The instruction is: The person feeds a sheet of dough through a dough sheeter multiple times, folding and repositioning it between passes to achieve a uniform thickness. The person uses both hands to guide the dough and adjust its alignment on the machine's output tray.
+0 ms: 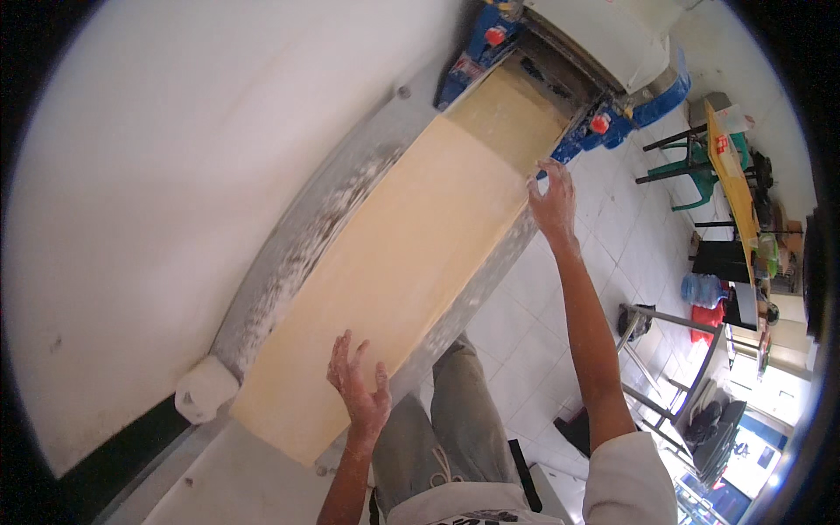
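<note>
A long, smooth, pale yellow dough sheet stretches across a grey table, its upper end at the mouth of a blue-framed dough roller machine. Near that end the sheet has a darker section beyond a straight crosswise line. My right hand, dusted with flour, pinches at the sheet's right edge close to the machine, thumb and finger curved into a ring. Over the nearer part of the sheet is my left hand, fingers spread and floury, holding nothing; whether it touches the dough I cannot tell.
The grey table has flour smeared along its left side, against a white wall. A white roll stands at its near left corner. To the right are a tiled floor, a metal frame, a green chair and a yellow-topped table.
</note>
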Demonstrator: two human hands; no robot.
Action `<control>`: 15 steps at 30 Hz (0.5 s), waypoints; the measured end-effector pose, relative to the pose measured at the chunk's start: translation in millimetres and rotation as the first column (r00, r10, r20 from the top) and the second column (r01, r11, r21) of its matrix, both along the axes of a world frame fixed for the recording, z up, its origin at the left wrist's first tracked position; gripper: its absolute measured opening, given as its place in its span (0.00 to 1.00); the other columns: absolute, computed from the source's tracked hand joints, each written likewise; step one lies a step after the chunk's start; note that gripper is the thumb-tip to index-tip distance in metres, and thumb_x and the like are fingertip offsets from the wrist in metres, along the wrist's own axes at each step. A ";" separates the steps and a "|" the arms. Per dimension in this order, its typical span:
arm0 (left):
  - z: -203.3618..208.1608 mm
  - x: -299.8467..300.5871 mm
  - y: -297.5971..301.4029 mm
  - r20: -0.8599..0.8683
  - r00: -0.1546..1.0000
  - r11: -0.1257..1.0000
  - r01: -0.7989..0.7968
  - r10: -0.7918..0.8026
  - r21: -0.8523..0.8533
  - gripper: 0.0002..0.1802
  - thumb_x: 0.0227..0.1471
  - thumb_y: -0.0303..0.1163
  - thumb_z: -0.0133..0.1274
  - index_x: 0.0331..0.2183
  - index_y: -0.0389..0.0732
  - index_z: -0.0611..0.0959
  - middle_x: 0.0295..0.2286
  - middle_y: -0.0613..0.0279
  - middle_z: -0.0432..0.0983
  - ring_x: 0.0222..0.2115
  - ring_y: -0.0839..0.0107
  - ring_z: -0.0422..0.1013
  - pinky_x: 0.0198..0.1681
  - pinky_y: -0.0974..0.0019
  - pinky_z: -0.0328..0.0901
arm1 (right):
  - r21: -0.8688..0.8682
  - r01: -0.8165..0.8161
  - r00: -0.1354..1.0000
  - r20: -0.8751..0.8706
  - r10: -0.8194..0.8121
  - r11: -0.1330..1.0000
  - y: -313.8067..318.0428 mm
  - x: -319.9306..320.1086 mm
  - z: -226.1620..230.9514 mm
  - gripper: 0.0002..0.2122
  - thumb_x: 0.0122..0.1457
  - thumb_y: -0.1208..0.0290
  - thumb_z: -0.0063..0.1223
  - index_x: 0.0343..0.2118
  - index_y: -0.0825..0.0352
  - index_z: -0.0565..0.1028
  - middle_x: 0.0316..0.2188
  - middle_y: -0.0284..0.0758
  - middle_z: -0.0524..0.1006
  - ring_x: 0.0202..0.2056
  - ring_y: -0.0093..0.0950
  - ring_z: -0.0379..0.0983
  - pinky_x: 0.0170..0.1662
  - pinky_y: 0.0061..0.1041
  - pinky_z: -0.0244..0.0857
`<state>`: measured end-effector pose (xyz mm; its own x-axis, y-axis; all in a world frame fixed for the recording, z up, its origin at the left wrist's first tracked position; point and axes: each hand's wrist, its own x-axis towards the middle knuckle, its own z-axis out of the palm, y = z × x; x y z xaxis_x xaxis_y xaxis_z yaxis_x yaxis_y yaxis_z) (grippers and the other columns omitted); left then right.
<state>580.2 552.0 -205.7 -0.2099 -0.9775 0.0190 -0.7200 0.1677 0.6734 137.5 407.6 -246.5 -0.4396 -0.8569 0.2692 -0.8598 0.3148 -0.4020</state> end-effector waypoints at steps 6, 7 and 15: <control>10.2 -158.5 -124.8 -0.016 0.991 0.990 0.135 -0.136 -0.043 0.23 0.63 0.38 0.53 0.56 0.41 0.74 0.63 0.49 0.61 0.66 0.48 0.52 0.67 0.43 0.44 | 0.066 -0.023 0.999 0.036 0.021 0.998 -116.1 -109.2 -28.4 0.18 0.58 0.67 0.59 0.51 0.66 0.75 0.52 0.49 0.75 0.52 0.47 0.74 0.56 0.42 0.68; 14.2 -184.0 -147.6 -0.009 0.985 0.983 0.170 -0.171 -0.063 0.23 0.62 0.37 0.54 0.56 0.41 0.75 0.63 0.50 0.61 0.66 0.49 0.52 0.67 0.43 0.44 | 0.157 0.010 1.000 0.027 -0.015 0.988 -133.0 -111.3 -30.2 0.18 0.59 0.66 0.57 0.51 0.67 0.75 0.52 0.49 0.75 0.51 0.48 0.74 0.55 0.43 0.69; 47.9 -310.7 -253.3 -0.031 0.966 0.947 0.247 -0.258 -0.203 0.20 0.62 0.37 0.53 0.54 0.44 0.78 0.62 0.53 0.62 0.65 0.50 0.54 0.65 0.44 0.47 | 0.389 0.030 1.000 -0.007 -0.029 0.921 -168.3 -131.9 -53.5 0.14 0.62 0.63 0.51 0.46 0.66 0.78 0.43 0.47 0.78 0.47 0.48 0.77 0.50 0.48 0.71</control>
<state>269.5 298.7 -157.8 -0.4426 -0.8683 0.2239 -0.5985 0.4720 0.6473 5.6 239.4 -300.0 -0.4660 -0.8809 -0.0824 -0.8481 0.4713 -0.2419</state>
